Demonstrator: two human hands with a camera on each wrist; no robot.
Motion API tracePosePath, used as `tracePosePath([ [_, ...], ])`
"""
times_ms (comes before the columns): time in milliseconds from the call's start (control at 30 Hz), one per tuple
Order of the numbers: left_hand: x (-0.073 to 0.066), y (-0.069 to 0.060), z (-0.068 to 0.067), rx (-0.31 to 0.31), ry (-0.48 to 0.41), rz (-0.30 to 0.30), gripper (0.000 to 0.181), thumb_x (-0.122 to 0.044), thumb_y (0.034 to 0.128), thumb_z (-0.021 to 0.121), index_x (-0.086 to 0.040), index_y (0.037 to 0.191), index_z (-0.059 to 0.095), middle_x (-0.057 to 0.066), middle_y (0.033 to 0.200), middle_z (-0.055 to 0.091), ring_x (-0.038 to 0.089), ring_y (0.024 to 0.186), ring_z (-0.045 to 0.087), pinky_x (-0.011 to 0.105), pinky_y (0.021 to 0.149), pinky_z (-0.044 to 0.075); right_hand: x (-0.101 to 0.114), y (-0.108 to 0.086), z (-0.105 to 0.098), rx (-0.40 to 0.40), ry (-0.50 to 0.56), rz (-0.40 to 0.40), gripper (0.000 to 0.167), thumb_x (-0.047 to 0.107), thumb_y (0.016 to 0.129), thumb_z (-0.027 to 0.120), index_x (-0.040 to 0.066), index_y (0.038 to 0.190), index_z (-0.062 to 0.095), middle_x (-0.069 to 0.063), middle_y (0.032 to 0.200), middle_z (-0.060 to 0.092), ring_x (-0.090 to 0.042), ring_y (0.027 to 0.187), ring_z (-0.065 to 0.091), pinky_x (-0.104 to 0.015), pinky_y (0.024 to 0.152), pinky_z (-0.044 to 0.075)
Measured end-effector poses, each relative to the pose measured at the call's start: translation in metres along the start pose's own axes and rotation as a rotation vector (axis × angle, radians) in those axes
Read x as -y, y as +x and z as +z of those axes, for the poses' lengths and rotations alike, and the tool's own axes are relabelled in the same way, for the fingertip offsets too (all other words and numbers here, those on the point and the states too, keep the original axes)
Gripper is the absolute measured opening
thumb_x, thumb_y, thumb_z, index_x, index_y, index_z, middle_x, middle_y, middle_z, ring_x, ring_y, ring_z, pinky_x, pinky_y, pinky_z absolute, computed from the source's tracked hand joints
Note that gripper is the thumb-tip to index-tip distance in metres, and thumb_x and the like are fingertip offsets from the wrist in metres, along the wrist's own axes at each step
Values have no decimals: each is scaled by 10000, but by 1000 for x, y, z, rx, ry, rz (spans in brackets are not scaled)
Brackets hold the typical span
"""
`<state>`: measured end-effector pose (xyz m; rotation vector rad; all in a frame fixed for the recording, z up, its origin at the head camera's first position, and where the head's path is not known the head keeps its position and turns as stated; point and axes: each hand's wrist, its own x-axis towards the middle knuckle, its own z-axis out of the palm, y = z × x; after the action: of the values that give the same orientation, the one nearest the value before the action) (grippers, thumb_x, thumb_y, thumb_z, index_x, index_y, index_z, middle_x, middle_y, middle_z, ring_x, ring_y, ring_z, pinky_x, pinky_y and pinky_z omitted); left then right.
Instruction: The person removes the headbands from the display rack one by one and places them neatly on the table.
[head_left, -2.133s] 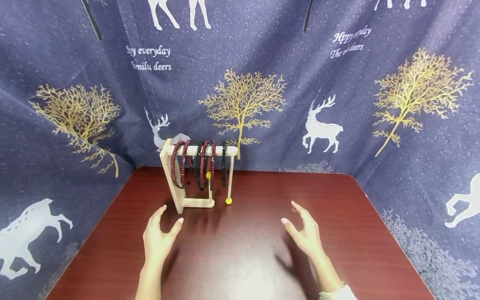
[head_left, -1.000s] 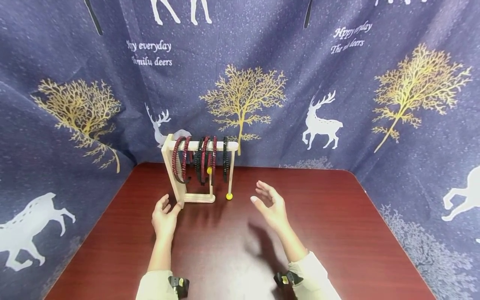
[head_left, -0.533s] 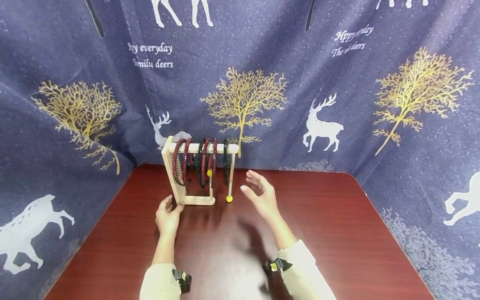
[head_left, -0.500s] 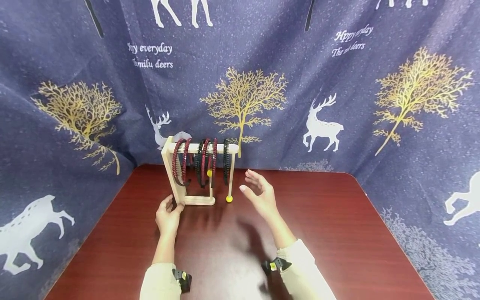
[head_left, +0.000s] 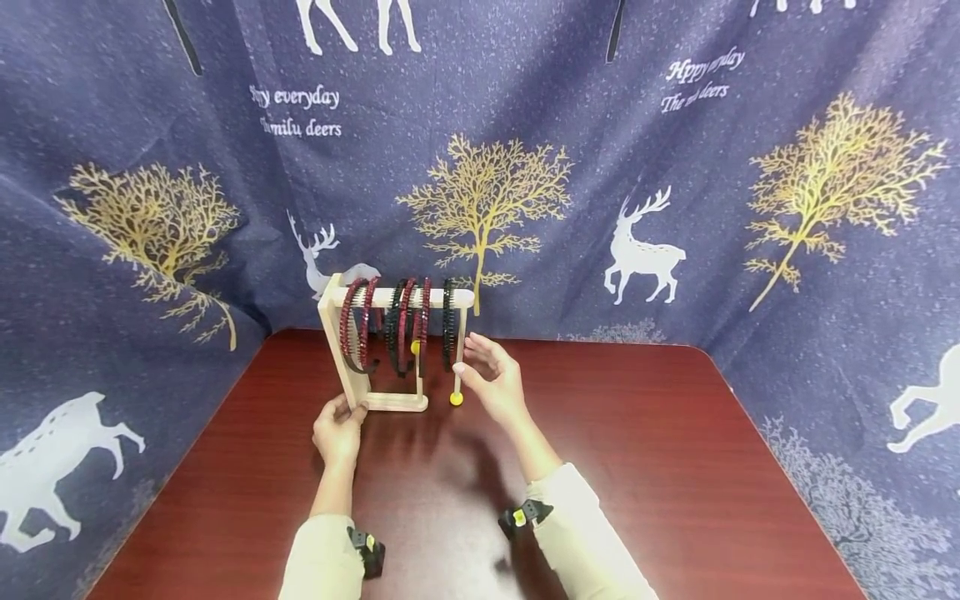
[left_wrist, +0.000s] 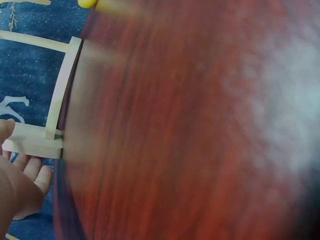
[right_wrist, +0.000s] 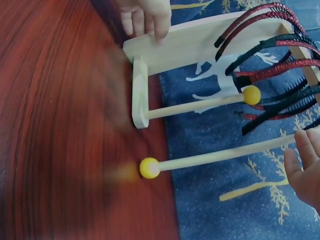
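- Head view: a pale wooden headband stand (head_left: 336,342) stands on the dark red-brown table (head_left: 637,433), near the far edge and towards the far left corner.
- Several headbands, red (head_left: 366,333) and black (head_left: 448,325), hang over its top bar (head_left: 464,298).
- A long rod (head_left: 461,321) hangs from the bar's right end, with a yellow ball (head_left: 456,399) at its lower tip.
- The left hand (head_left: 337,435) pinches the near bottom corner of the stand's upright board.
- The right hand (head_left: 498,387) is at the long rod, thumb and fingers spread; whether they touch it, I cannot tell.
- A blue cloth (head_left: 555,100) with deer and golden trees hangs behind the table's far edge.
- Left wrist view: the thumb lies on one face of the board, the other fingers on the opposite side.
- Right wrist view: a short rod (right_wrist: 195,106) with a yellow knob (right_wrist: 251,95) rises from the stand's foot (right_wrist: 140,95); the right hand's fingertips are just beside the long rod, below the headbands.
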<state>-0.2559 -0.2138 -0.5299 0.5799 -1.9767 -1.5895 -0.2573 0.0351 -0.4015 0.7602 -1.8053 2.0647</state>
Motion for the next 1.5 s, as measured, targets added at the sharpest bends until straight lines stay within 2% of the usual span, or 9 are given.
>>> tracePosePath([
  [100,0,2,2,-40,56,29,275,-146,783,748,-53,1031,672,145,982,682,269,877,620,428,968,292,-1,3,4,17,7,-6,466,-126,785,643,-184,1210,461,-383,1151,511,-498,1039,506,-597,892,371],
  [233,0,5,4,-73,80,47,235,-128,771,758,-46,977,681,153,935,687,283,841,619,430,937,329,-2,6,9,18,-7,4,480,-111,772,664,-177,1206,469,-364,1144,530,-496,1043,507,-593,905,364],
  [467,2,10,4,-92,143,77,239,-146,743,781,-31,929,684,157,884,689,304,842,599,444,944,298,-3,8,12,31,-37,59,456,-95,767,677,-167,1181,501,-349,1073,568,-523,1003,506,-621,882,356],
  [600,2,11,2,-82,149,95,237,-142,741,783,-17,915,682,167,869,688,325,860,586,473,948,265,-2,7,13,32,-96,82,375,-73,765,691,-144,1109,561,-331,957,602,-464,911,559,-564,833,424],
  [733,3,9,1,-63,151,88,239,-140,736,785,-16,912,682,167,860,689,330,878,585,478,958,244,1,6,14,26,-152,92,270,-75,761,694,-127,1010,604,-287,869,628,-360,824,591,-486,778,471],
  [1167,3,11,-1,-42,165,75,270,-154,727,802,-20,928,683,164,893,688,318,893,579,459,951,289,-2,6,19,1,-150,76,163,-78,777,676,-126,903,586,-228,845,628,-199,762,576,-448,733,476],
  [1367,5,15,-1,-17,172,87,256,-117,726,791,-17,935,683,152,881,692,318,884,596,456,984,255,-2,8,17,-5,-160,58,159,-90,788,653,-130,913,562,-224,843,611,-180,777,561,-378,724,461],
  [1500,8,12,-3,-24,193,73,239,-118,715,797,-31,912,694,128,860,697,299,862,610,438,968,277,-1,5,17,-8,-145,76,193,-96,758,678,-135,905,560,-237,816,598,-189,763,551,-366,713,453],
])
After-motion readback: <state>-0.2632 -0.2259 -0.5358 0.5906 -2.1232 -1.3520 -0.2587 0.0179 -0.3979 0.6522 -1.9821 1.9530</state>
